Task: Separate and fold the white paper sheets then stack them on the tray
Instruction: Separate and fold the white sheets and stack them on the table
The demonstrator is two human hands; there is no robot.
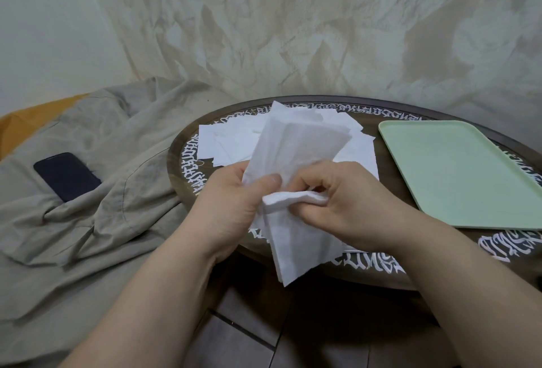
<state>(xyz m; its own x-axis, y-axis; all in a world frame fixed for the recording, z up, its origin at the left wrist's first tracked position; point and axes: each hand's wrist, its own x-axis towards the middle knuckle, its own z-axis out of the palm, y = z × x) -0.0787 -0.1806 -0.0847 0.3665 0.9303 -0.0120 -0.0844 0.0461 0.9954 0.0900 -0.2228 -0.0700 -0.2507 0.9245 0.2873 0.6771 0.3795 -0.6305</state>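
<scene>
Both my hands hold a white paper sheet (pixel 296 147) up over the near edge of the round table. My left hand (pixel 234 200) grips its left side, thumb pressed on the front. My right hand (pixel 346 200) pinches a rolled fold at the sheet's middle. The sheet's lower part hangs down past the table's rim. Behind it a loose pile of white sheets (pixel 231 142) lies spread on the table. The pale green tray (pixel 463 174) sits to the right with nothing on it.
The dark round table (pixel 366 268) has white lettering around its rim. A grey cloth (pixel 96 200) covers the surface to the left, with a dark phone (pixel 67 175) lying on it. A patterned wall rises behind. Dark floor tiles show below.
</scene>
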